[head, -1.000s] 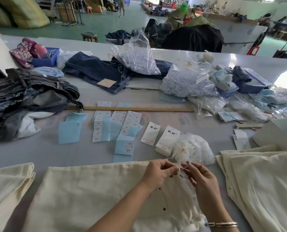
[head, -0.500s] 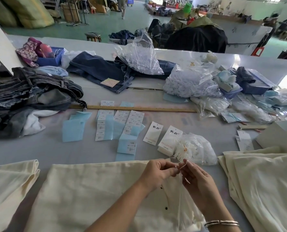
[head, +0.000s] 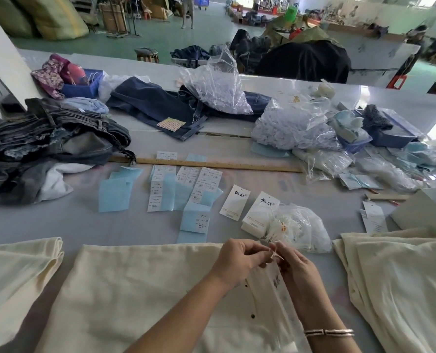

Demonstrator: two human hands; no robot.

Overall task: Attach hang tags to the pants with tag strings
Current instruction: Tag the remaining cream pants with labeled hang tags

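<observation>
Both forearms are reaching forward, the left hand [head: 240,258] and right hand [head: 294,263] meeting fingertip to fingertip, fingers curling in a pinching grip.

The left hand [head: 240,261] and right hand [head: 294,266] have drawn closer together over the cream fabric pants [head: 135,289], their fingers [head: 264,254] now meeting around the thin white tag string [head: 273,252], which a second ago stretched between them.

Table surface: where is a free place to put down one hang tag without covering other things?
Bare table shows between the blue paper sheet and the cream pants, below the dark jeans pile. Another strip lies between the wooden ruler and the white hang tags. The right side, with the plastic bags, is crowded.
</observation>
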